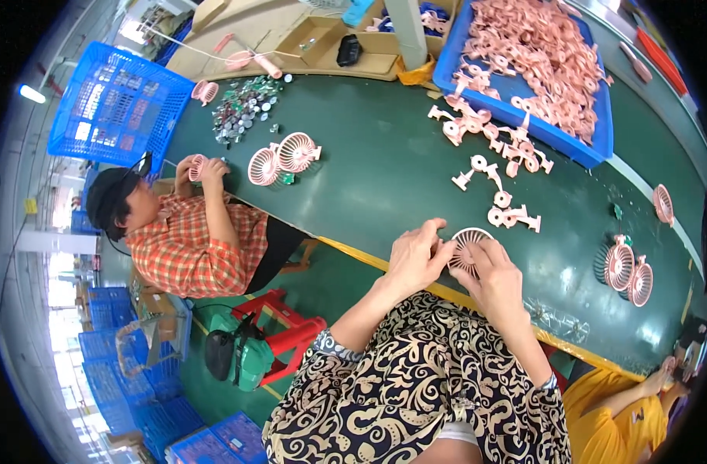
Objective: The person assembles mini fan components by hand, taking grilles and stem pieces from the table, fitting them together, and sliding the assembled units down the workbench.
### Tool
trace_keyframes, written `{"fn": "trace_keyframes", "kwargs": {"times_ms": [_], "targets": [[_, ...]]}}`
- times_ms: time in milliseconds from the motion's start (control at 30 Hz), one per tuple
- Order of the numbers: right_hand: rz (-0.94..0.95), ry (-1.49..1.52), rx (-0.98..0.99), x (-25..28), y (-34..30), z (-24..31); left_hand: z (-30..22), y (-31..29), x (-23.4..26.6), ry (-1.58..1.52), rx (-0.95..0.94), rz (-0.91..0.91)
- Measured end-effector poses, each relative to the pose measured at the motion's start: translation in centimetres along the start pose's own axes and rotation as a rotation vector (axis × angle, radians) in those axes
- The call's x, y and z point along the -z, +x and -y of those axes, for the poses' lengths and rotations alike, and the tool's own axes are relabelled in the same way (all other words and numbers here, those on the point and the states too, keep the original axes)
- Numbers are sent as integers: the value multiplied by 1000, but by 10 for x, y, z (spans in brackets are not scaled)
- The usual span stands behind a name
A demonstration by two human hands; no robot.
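Observation:
A round pink fan guard [468,246] with radial ribs is between my hands, above the near edge of the green worktable. My right hand [494,284] grips it from the right, fingers over its open side. At its left rim, my left hand [420,254] is closed, with thumb and fingertips against the guard. Whether a smaller part is in the left fingers is hidden. Pink bracket parts [514,216] with ring-shaped ends lie just beyond my hands. Farther right, two pink fan guards [619,263] stand side by side, with another guard [662,204] behind them.
A blue tray [523,116] heaped with pink parts stands at the back right. Small metal motors [245,108] are piled at the far left, near two joined guards [298,152]. Co-workers sit on the left, in a checked shirt [187,247], and at lower right. Clear scraps [558,321] lie nearby.

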State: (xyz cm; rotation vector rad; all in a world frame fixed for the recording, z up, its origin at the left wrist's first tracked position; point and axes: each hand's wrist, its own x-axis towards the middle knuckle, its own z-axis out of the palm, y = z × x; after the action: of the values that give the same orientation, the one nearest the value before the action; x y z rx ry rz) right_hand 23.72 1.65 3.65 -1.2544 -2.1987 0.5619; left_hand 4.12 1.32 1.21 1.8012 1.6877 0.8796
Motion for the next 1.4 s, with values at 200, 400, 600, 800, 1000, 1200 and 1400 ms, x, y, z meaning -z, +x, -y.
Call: {"fn": "trace_keyframes", "kwargs": {"times_ms": [200,400,600,800,1000,1200,1400], "targets": [[-29,-11,-144,37,-29,-17,38,43,42,168,-133,-265],[-246,-317,-532,94,-75,-80,135,79,119,694,146,-660],[-499,-548,-605,117,-79,-111,157,74,140,600,278,-519],[-389,-275,-225,79,-22,-81,89,43,102,514,136,-363],[-257,-234,-43,39,16,-84,28,9,55,386,-167,-153],[-312,-51,-166,44,11,-74,12,-6,41,199,-284,32],[-296,465,-567,46,-11,-62,-5,-3,46,237,-240,80]]}}
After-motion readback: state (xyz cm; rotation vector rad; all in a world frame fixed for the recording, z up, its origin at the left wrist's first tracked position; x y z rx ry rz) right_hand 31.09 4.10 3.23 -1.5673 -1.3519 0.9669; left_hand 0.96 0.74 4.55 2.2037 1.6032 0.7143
